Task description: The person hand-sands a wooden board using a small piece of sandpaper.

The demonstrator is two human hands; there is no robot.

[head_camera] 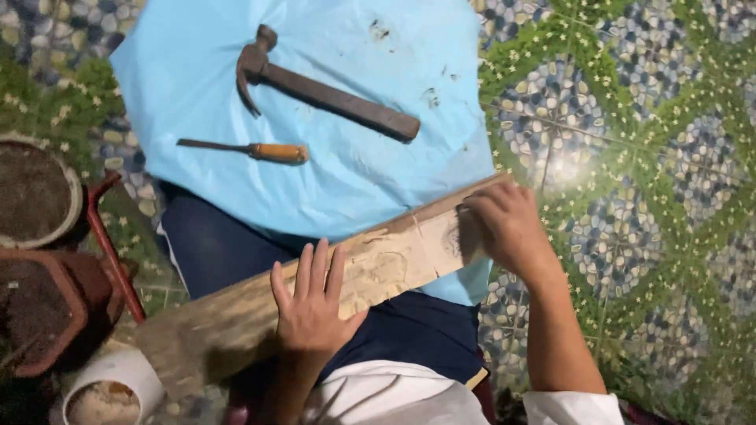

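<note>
A long wooden plank [394, 264] lies slanted across my lap, with shallow carved shapes near its right half. My left hand [311, 307] rests flat on the plank's middle, fingers spread. My right hand [504, 228] is curled over the plank's far right end, fingertips on a dark patch of the wood; I cannot tell if something small is under them. Beyond the plank, a hammer [323, 94] with a dark wooden handle and a chisel [252, 149] with an orange handle lie on a light blue plastic sheet [197, 55].
The floor [630, 118] is patterned green and blue tile. At the left stand a round pot of soil [35, 193], a reddish-brown pot [47, 315] and a white cup [110, 386] of pale dust. A red rod [110, 252] leans beside them.
</note>
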